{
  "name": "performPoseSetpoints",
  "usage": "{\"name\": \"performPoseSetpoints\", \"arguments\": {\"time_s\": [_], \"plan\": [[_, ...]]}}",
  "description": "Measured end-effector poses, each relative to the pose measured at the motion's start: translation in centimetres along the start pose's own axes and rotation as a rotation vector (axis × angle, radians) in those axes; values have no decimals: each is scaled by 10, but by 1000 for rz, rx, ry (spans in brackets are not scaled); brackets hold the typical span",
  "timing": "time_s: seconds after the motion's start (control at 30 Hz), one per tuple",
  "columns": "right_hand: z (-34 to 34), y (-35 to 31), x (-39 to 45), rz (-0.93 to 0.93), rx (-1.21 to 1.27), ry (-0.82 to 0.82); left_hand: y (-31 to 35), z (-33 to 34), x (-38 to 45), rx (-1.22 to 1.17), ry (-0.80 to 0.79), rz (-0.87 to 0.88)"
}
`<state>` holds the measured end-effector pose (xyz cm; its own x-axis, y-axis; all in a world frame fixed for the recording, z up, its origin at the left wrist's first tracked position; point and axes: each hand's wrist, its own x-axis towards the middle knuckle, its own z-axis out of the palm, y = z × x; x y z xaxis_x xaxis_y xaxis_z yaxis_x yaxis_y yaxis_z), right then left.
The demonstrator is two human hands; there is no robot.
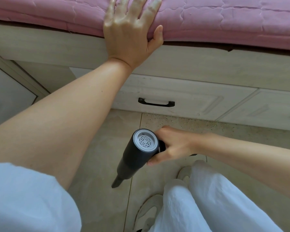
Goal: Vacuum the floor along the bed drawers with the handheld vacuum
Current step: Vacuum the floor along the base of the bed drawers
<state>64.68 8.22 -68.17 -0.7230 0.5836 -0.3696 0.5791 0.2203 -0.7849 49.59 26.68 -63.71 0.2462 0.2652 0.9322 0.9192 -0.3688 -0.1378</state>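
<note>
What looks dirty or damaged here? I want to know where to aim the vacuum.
Dark specks lie scattered on the floor along the foot of the drawer. The dark strip under the pink quilt shows a small notch.

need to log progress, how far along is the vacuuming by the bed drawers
Done: the tile left of the grout line looks free of crumbs. In hand: the right hand grips the handheld vacuum, nozzle pointing down at the floor; the left hand rests on the pink mattress. Left: a band of specks lies below the drawer.
</note>
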Motion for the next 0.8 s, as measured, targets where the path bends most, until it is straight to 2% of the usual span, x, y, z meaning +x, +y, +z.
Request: {"name": "performPoseSetpoints", "arguments": {"time_s": [0.2, 0.4, 0.63, 0.8], "plan": [[3, -3, 7, -10, 14, 65, 0, -1, -1, 6, -11, -1], [9, -4, 11, 0, 36, -3, 1, -2, 0, 13, -18, 0], [14, -7, 20, -34, 10, 93, 1, -2, 0, 8, -30, -4], [-3, 0, 11, 8, 33, 121, 1, -3, 1, 10, -24, 1]]}}
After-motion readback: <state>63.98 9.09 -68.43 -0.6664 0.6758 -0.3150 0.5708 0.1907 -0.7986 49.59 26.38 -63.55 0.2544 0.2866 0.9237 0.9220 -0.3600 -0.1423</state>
